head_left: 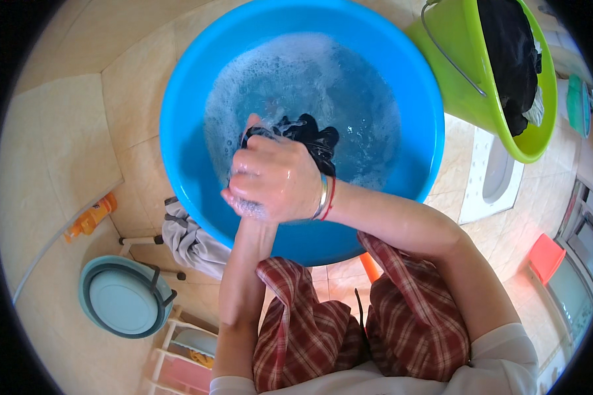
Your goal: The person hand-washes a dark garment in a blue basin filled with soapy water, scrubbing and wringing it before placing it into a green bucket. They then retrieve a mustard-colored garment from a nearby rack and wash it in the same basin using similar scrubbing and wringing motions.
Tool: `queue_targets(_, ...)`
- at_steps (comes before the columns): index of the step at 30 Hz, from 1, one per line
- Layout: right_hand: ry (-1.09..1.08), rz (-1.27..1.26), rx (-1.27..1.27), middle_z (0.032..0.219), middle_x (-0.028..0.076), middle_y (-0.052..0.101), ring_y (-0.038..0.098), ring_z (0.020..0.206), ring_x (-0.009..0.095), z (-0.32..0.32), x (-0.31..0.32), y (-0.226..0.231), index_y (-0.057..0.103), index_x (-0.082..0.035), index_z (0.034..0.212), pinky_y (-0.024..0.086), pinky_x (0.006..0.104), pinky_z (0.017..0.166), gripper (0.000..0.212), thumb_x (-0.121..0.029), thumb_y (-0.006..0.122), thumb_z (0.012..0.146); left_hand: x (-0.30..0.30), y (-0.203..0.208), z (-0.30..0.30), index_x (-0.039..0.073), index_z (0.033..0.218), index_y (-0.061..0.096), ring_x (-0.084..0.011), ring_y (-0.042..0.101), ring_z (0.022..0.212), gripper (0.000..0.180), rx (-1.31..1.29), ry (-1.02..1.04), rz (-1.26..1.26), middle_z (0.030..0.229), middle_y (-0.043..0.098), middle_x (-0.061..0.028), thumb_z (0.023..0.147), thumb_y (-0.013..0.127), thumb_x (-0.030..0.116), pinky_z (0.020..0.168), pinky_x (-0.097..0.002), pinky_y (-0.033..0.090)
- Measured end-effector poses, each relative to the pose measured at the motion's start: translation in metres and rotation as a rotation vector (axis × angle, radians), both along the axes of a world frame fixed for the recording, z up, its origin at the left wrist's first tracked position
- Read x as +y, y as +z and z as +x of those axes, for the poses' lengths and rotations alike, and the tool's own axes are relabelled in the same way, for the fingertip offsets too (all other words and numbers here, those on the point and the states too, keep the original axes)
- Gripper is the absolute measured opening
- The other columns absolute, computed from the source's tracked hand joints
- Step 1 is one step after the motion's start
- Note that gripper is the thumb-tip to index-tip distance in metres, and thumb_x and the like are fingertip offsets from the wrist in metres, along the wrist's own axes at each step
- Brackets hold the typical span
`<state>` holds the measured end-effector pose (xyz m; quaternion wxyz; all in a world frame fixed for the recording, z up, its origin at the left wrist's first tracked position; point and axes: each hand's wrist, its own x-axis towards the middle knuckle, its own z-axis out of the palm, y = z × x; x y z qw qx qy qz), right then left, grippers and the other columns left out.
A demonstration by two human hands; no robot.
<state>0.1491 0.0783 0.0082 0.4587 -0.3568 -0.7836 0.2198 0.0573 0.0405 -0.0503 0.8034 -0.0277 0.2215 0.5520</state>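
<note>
Two wet hands work a black cloth (319, 143) over a tub (412, 105) of suds.
From where I stand, the right hand (270, 178) is clenched on the cloth, knuckles up, with foam near the thumb side and a bangle (323, 196) and red cord (331, 197) at the wrist. The left hand (253, 121) is mostly hidden beneath it, only a fingertip poking out beyond, so I can't tell how it grips. The cloth bunches out past the right hand, inside the blue tub, at or just above the foamy water (310, 72). A green bucket (451, 72) of dark clothes (507, 59) leans beside the tub on the right; a grey garment (201, 245) hangs just beside it on the left, near a basin (122, 299) and an orange bottle (93, 216).
</note>
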Motion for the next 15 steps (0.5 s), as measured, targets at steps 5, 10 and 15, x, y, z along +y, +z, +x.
queue_targets(5,-0.259,-0.238,-0.065,0.074,0.005,0.062,0.061,0.068,0.026,0.058,0.041,-0.051,0.061,-0.011,0.067,0.050,0.0385,0.054,0.014,-0.018,0.068,0.078,0.026,0.036,0.027,0.002,0.120,0.060,-0.0180,0.061,0.105,0.032,0.679,0.065,-0.329,0.118,0.062,-0.0086,0.098,0.059,0.025,0.092,-0.0313,0.049)
queue_targets(10,-0.364,-0.343,-0.025,0.075,0.009,0.060,0.060,0.074,0.028,0.105,0.041,-0.039,0.064,-0.007,0.072,0.048,0.0370,0.066,0.019,-0.021,0.073,0.082,0.026,0.055,0.000,0.002,0.096,0.064,-0.0087,0.049,0.086,0.017,1.258,0.049,0.097,0.092,0.058,0.0007,0.098,0.059,0.019,0.078,-0.0245,0.040)
queue_targets(15,-0.237,-0.528,-0.586,0.096,0.004,0.063,0.057,0.106,0.026,0.157,0.006,-0.030,0.063,-0.010,0.077,0.040,0.0424,0.090,0.022,-0.028,0.077,0.077,-0.007,0.041,-0.019,0.001,0.092,0.073,-0.0134,0.059,0.096,0.019,1.457,-0.266,0.473,0.099,0.068,-0.0083,0.098,0.059,0.014,0.085,-0.0280,0.045)
